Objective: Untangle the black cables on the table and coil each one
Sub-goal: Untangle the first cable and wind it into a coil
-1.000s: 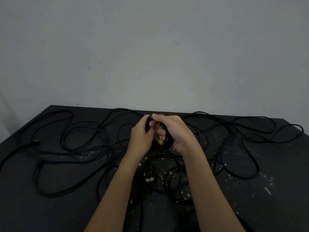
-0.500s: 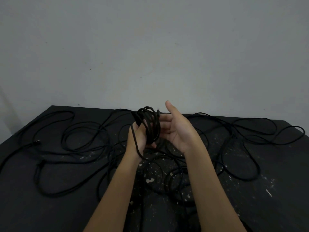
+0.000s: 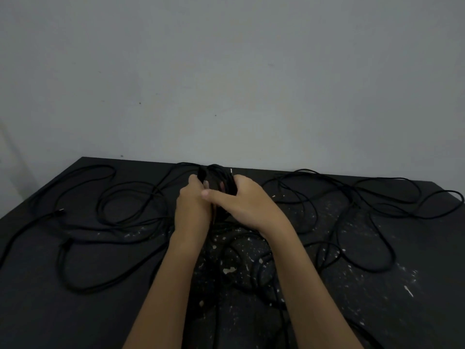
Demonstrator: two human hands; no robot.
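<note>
Head view: our right hand [image 3: 247,205], flat a moment ago, has closed beside our left hand [image 3: 192,207]. Both grip the wound black cable coil [image 3: 218,176] at twelve o'clock above the black speckled counter [image 3: 75,311]. Another loop seems added, though loose black cables [image 3: 130,205] remain.

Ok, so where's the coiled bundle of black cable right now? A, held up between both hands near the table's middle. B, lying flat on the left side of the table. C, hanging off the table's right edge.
A: the coiled bundle of black cable is gripped between the left hand and the right hand, raised above the dark paint-speckled table, where loose black cables lie spread out.
</note>
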